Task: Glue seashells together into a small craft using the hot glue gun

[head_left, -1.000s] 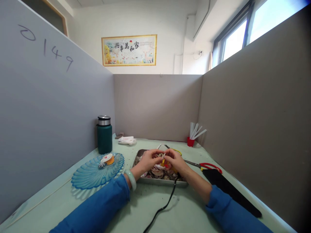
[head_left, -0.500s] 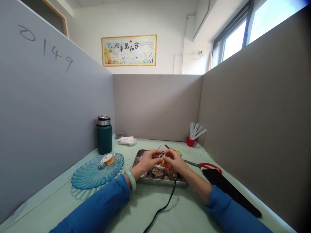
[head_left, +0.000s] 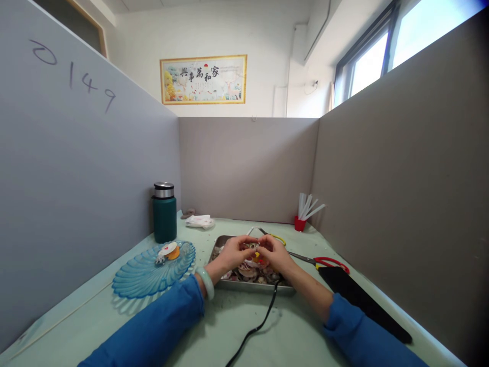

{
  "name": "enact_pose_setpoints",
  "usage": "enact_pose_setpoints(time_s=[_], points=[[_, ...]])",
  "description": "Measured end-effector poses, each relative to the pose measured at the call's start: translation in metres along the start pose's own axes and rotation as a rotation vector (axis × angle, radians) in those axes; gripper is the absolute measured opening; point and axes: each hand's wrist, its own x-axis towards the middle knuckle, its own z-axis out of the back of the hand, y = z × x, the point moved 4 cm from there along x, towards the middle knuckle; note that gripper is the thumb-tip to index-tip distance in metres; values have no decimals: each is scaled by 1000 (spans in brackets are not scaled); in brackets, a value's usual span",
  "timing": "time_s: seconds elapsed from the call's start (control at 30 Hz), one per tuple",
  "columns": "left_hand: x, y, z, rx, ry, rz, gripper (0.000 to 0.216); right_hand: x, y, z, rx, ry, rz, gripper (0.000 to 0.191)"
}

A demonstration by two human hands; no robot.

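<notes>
My left hand point(head_left: 237, 251) and my right hand point(head_left: 274, 253) meet fingertip to fingertip above a metal tray point(head_left: 254, 289). Both are closed in a pinch on a small whitish piece point(head_left: 256, 245), too small to name. Seashells point(head_left: 249, 272) fill the tray beneath them. Something yellow and red point(head_left: 259, 257) shows just under the fingers, partly covered by them. A black cord point(head_left: 260, 325) runs from beneath my right hand across the tray's front rim toward me.
Left stands a blue glass plate point(head_left: 141, 280) bearing small spools, with a green bottle point(head_left: 164, 219) behind. Red-handled scissors point(head_left: 331, 262) and a black flat object point(head_left: 362, 304) lie right. Farther back are a red cup of white sticks point(head_left: 300, 223) and a white packet point(head_left: 199, 221). Partitions enclose the table.
The fingertips have shifted very slightly around the small piece. Everything else stays where it was.
</notes>
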Motion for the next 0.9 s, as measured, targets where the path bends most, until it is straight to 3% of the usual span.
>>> enact_pose_setpoints(time_s=[0.9], points=[[0,2,0,-18,-20,7,39,-3,9,-1,26,10,-8,11]])
